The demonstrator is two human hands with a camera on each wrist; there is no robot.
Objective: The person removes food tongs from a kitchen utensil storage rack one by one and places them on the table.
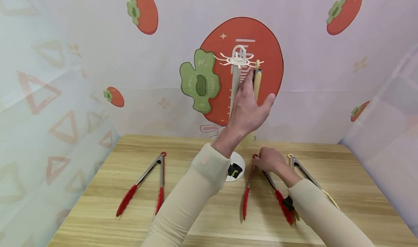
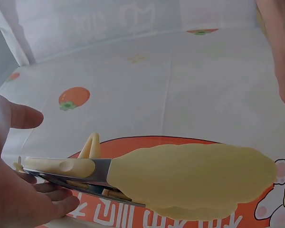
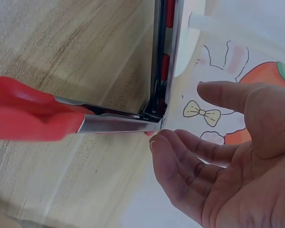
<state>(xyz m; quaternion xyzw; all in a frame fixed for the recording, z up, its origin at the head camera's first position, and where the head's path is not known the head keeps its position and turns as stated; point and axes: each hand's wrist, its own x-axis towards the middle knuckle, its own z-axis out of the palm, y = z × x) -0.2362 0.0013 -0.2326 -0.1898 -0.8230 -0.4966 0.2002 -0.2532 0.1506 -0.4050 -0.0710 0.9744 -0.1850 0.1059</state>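
A pair of cream-tipped tongs [image 1: 257,83] hangs from an arm of the white hook rack [image 1: 238,61]. My left hand [image 1: 249,110] is raised against these tongs, its fingers straight and its thumb held apart. The left wrist view shows the broad cream head [image 2: 194,175] of the tongs, with fingers behind the metal part. Lower down, my right hand [image 1: 270,160] is at the hinged end of red-tipped tongs [image 1: 246,199], which stand spread on the table. In the right wrist view its fingertips meet the hinge area, while the thumb stays apart.
More red-tipped tongs [image 1: 161,178] lie spread at the left of the wooden table [image 1: 98,203]. Cream tongs [image 1: 307,173] lie at the right, partly behind my right forearm. The rack's pole [image 1: 234,87] rises from a round white base [image 1: 241,160]. A printed cloth [image 1: 163,65] forms the backdrop.
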